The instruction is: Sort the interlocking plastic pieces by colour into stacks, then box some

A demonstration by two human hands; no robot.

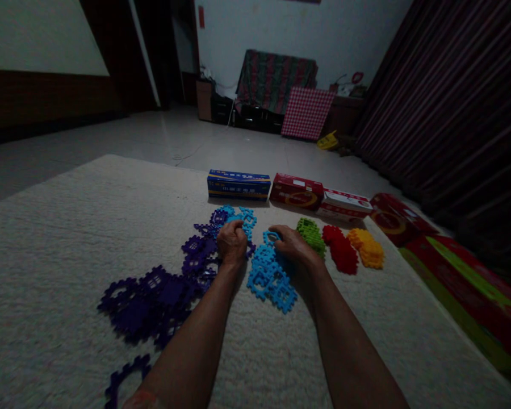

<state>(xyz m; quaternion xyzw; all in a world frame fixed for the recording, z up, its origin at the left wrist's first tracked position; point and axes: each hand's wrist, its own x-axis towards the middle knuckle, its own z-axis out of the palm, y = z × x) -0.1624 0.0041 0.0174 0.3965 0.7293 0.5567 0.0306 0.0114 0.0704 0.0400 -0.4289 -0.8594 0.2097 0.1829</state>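
On a pale carpet (68,238) lie flat plastic interlocking tiles. My left hand (231,242) is closed in a fist on light blue tiles (243,218) at the far end of the spread, beside purple tiles (153,298) that stretch toward me on the left. My right hand (290,243) pinches a light blue piece at the top of a joined light blue group (269,278). To the right sit small heaps of green tiles (310,234), red tiles (341,250) and orange tiles (368,247).
A blue box (239,185) and red boxes (297,191) line the carpet's far edge; more red and green boxes (451,272) run along the right. Beyond are a tiled floor, a covered cabinet (276,79), a checked panel (306,112) and a dark curtain.
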